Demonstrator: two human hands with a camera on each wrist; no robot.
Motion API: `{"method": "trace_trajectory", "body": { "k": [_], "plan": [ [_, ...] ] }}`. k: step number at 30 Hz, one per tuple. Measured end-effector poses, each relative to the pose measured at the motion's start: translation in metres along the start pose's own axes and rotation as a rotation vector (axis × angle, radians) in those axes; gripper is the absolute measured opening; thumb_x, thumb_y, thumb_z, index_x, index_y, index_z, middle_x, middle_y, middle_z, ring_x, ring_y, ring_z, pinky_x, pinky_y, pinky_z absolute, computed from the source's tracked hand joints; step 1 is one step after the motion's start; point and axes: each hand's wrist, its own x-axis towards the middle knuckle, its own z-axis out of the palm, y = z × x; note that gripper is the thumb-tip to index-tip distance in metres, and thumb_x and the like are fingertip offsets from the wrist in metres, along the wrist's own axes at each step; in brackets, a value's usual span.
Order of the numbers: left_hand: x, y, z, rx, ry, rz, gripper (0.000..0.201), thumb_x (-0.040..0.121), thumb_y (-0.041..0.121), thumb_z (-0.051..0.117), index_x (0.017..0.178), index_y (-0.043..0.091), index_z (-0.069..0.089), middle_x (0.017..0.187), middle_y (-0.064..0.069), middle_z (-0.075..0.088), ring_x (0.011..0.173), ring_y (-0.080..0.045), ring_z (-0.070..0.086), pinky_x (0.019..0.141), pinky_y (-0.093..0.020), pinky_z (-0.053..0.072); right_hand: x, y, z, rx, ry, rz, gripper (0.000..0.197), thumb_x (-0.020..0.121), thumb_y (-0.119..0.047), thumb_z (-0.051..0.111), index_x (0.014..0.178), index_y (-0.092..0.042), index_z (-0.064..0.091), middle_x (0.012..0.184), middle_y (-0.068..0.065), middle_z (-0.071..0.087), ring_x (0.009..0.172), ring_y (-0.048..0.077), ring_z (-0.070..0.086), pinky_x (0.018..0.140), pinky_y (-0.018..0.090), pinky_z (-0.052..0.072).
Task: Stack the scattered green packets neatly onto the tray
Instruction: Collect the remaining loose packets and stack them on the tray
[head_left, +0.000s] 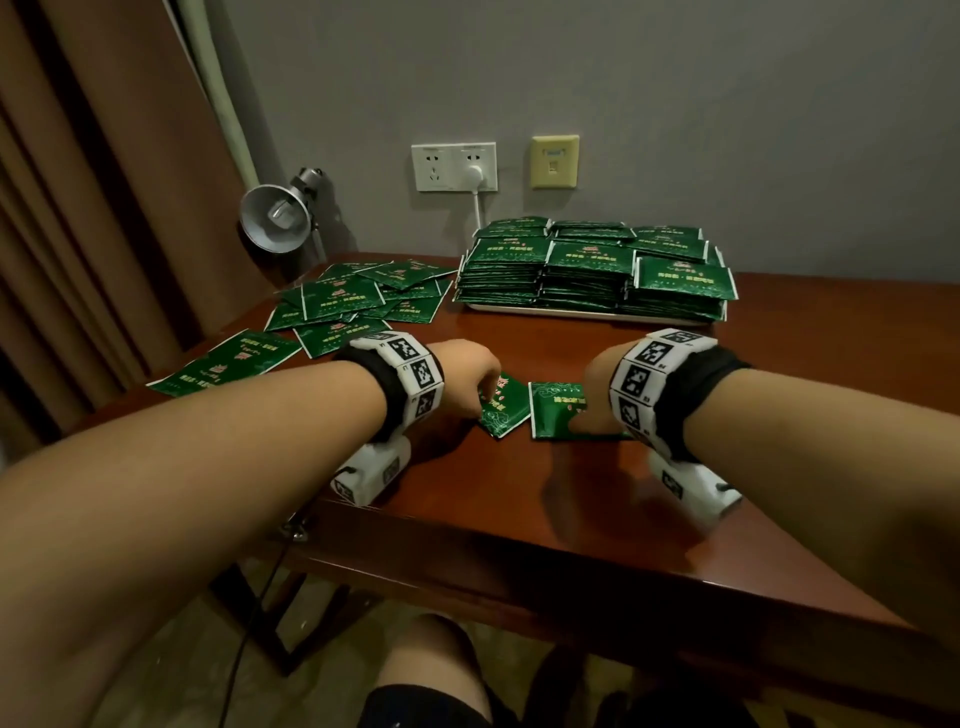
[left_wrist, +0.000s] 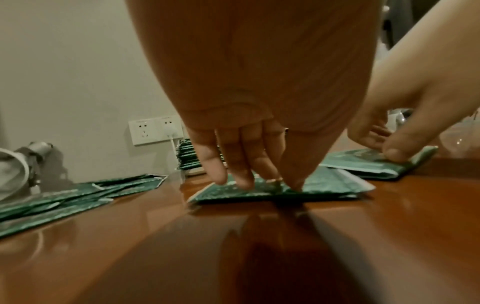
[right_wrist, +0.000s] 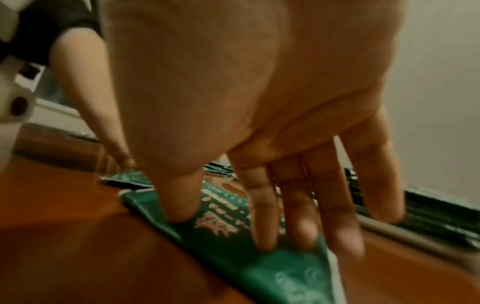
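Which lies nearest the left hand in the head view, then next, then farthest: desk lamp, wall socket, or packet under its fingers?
1. Packet, touching the left hand.
2. Desk lamp, back left corner.
3. Wall socket, on the wall behind.

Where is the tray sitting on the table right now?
In the head view, the tray sits at the table's far right by the wall, loaded with stacked packets, right of the scattered packets.
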Motion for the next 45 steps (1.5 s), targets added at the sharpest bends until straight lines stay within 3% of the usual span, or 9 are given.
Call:
{"method": "trace_trajectory", "body": {
  "k": [4, 8, 13, 16, 22, 27, 32, 37, 45],
  "plan": [
    [0.004, -0.006, 0.007, -0.077, 0.01, 0.018, 0.053, 0.078, 0.033, 0.076, 0.124, 0.021, 0.053, 0.132, -0.001, 0.049, 0.12, -0.021, 0.049, 0.097, -0.037, 0.046, 0.008, -0.007, 0.001, -0.031, 0.096, -0.069, 0.07, 0.078, -0.064, 0.062, 0.122, -0.013, 0.047, 0.105, 0.004, 0.055, 0.096, 0.026, 0.059, 0.077, 0.037, 0.051],
    [0.005, -0.006, 0.008, -0.037, -0.039, -0.015, 0.084, 0.08, 0.05, 0.071, 0.149, 0.027, 0.029, 0.138, -0.003, 0.044, 0.126, -0.025, 0.043, 0.099, -0.037, 0.042, 0.002, -0.01, 0.003, -0.084, 0.043, -0.001, 0.055, 0.092, -0.061, 0.045, 0.114, -0.012, 0.056, 0.083, 0.003, 0.055, 0.077, 0.022, 0.055, 0.07, 0.032, 0.046],
    [0.007, -0.007, 0.013, 0.035, 0.038, -0.099, 0.085, 0.069, 0.069, 0.069, 0.133, 0.021, 0.042, 0.126, -0.006, 0.043, 0.118, -0.024, 0.041, 0.088, -0.037, 0.041, 0.006, 0.004, 0.009, -0.052, -0.021, 0.113, 0.069, 0.101, -0.055, 0.018, 0.124, -0.005, 0.059, 0.118, 0.012, 0.063, 0.111, 0.026, 0.059, 0.095, 0.035, 0.047],
    [0.009, -0.006, 0.014, -0.068, 0.009, -0.117, 0.092, 0.071, 0.062, 0.074, 0.141, 0.016, 0.037, 0.133, -0.007, 0.044, 0.122, -0.026, 0.044, 0.099, -0.038, 0.043, 0.002, 0.016, 0.0, -0.061, 0.037, 0.127, 0.067, 0.091, -0.07, 0.032, 0.102, -0.01, 0.061, 0.094, 0.003, 0.063, 0.09, 0.022, 0.063, 0.082, 0.035, 0.053],
    [0.007, 0.006, 0.008, -0.129, -0.031, -0.099, 0.073, 0.074, 0.053, 0.076, 0.131, 0.018, 0.047, 0.124, -0.006, 0.046, 0.111, -0.024, 0.05, 0.085, -0.032, 0.045, 0.004, 0.02, 0.006, -0.085, 0.008, -0.156, 0.093, 0.065, -0.076, 0.066, 0.14, -0.028, 0.035, 0.132, 0.0, 0.044, 0.121, 0.024, 0.042, 0.096, 0.044, 0.045],
    [0.009, 0.012, 0.017, -0.229, 0.054, -0.068, 0.062, 0.073, 0.039, 0.078, 0.116, 0.014, 0.042, 0.107, -0.006, 0.057, 0.09, -0.022, 0.06, 0.078, -0.039, 0.055, -0.004, 0.019, 0.013, -0.223, 0.024, -0.146, 0.069, 0.077, -0.081, 0.044, 0.11, -0.022, 0.055, 0.112, -0.001, 0.05, 0.107, 0.022, 0.044, 0.077, 0.037, 0.044],
    [0.013, 0.014, 0.017, -0.282, 0.061, -0.113, 0.092, 0.063, 0.056, 0.081, 0.13, 0.016, 0.032, 0.115, -0.003, 0.051, 0.097, -0.021, 0.059, 0.083, -0.041, 0.055, -0.01, 0.02, 0.026, 0.044, 0.056, -0.092, 0.059, 0.092, -0.063, 0.043, 0.119, -0.011, 0.045, 0.117, 0.009, 0.059, 0.097, 0.028, 0.056, 0.076, 0.035, 0.044],
    [0.016, 0.02, 0.006, -0.291, 0.085, -0.095, 0.106, 0.057, 0.054, 0.085, 0.136, 0.019, 0.024, 0.116, -0.004, 0.047, 0.097, -0.021, 0.058, 0.082, -0.039, 0.056, -0.015, 0.023, 0.037, 0.029, -0.048, -0.003, 0.111, 0.051, -0.091, 0.057, 0.127, -0.012, 0.038, 0.119, 0.008, 0.052, 0.107, 0.028, 0.055, 0.093, 0.047, 0.047],
    [0.021, 0.032, -0.014, -0.291, 0.172, -0.1, 0.089, 0.046, 0.063, 0.078, 0.116, 0.024, 0.039, 0.102, 0.002, 0.056, 0.084, -0.017, 0.062, 0.074, -0.042, 0.058, -0.029, 0.027, 0.036, 0.177, -0.089, -0.047, 0.096, 0.062, -0.068, 0.076, 0.125, -0.01, 0.034, 0.105, 0.006, 0.06, 0.092, 0.025, 0.061, 0.082, 0.041, 0.053]
  ]
}}
